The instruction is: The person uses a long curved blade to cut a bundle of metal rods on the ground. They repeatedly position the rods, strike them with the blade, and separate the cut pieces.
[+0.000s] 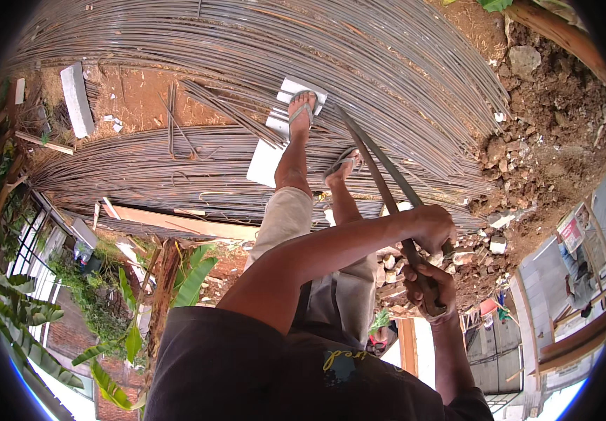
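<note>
Two long dark metal bars [394, 172] run diagonally from near my sandalled left foot [299, 116] toward my hands, close together at their far ends. My left hand [429, 228], its arm crossing my body, is closed around one bar. Just below it, my right hand [429, 288] grips the other bar at its near end. My left foot rests on a white slab [262, 165] among long rusty steel rods [247, 42]. My right foot [341, 165] is on the rods. Whether anything sits between the bars' far ends is too small to tell.
Reddish soil [128, 91] shows between rod bundles, with a white block [76, 98] and a wooden plank [191, 226]. Broken rubble [541, 119] lies at the right. Banana leaves [194, 274], a tree stump and greenery are at lower left; structures stand at the right edge.
</note>
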The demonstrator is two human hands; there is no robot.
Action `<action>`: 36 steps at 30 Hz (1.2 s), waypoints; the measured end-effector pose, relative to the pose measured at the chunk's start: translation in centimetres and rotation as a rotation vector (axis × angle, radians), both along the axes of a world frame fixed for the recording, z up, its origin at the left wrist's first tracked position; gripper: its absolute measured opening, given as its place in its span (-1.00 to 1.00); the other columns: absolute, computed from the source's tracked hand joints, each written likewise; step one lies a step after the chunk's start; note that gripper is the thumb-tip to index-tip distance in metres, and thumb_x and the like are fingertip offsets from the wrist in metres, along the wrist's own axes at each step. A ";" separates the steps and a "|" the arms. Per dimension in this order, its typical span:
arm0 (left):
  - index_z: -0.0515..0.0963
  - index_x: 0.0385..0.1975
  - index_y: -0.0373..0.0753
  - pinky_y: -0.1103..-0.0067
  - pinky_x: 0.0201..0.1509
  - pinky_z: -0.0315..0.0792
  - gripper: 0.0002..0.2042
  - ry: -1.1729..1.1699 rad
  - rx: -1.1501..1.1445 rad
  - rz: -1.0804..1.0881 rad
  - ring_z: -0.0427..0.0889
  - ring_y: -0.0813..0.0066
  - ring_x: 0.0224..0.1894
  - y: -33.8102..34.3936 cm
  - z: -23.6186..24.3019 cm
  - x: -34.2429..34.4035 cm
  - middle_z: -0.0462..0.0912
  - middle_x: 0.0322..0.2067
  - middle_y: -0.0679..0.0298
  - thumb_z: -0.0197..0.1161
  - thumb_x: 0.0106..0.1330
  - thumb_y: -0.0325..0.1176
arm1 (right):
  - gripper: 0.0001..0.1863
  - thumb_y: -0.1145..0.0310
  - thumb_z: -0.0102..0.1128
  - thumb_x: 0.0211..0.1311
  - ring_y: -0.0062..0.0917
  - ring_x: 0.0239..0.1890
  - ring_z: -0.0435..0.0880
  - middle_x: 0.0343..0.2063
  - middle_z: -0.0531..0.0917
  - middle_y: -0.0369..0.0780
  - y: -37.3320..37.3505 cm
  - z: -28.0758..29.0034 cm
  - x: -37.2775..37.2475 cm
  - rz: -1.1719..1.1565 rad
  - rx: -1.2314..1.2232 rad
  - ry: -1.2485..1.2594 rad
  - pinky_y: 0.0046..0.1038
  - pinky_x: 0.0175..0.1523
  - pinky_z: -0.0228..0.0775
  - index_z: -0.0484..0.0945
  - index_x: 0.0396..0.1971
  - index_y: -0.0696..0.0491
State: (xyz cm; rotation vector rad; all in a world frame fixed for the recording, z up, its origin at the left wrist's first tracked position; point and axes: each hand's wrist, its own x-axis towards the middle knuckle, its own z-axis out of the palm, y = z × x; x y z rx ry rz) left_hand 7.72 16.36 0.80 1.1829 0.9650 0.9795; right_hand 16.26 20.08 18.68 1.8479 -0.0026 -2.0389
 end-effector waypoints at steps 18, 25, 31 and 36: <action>0.63 -0.45 -0.08 0.32 0.25 0.17 -0.87 0.402 -0.162 0.333 0.43 0.35 0.02 -0.4 -3.7 7.3 0.48 -0.26 0.35 0.45 0.06 -0.44 | -0.28 -0.18 0.09 0.52 -0.34 -0.30 0.80 -0.06 0.75 -0.04 3.8 -8.6 14.1 0.087 0.051 0.212 -0.37 -0.27 0.75 0.48 0.23 0.23; 0.69 -0.36 -0.31 0.49 -0.07 0.48 -0.79 0.070 -0.167 1.161 0.57 0.44 -0.23 -5.5 -5.6 -1.3 0.55 -0.31 0.28 0.33 0.08 -0.77 | -0.69 0.26 0.17 0.50 -0.64 -0.57 0.42 -0.31 0.66 -0.26 5.1 -10.3 15.7 0.037 -0.087 0.300 -0.54 -0.60 0.37 0.55 0.08 0.13; 0.73 -0.29 -0.33 0.59 -0.16 0.43 -0.81 -0.010 -0.301 1.391 0.53 0.55 -0.32 -16.0 2.4 -6.6 0.66 -0.37 0.32 0.18 0.22 -0.63 | -0.48 0.27 0.14 0.48 -0.65 -0.62 0.33 -0.55 0.36 -0.41 1.3 -10.4 16.7 0.292 -0.165 0.309 -0.49 -0.61 0.16 0.40 0.38 0.01; 0.69 -0.31 -0.40 0.61 -0.24 0.36 -0.82 0.146 -0.075 1.321 0.49 0.61 -0.36 -16.7 5.4 -6.2 0.62 -0.39 0.29 0.17 0.15 -0.63 | -0.53 0.30 0.05 0.49 -0.66 -0.68 0.32 -0.57 0.37 -0.41 1.4 -8.8 17.7 0.347 -0.117 0.306 -0.50 -0.66 0.22 0.37 0.35 0.00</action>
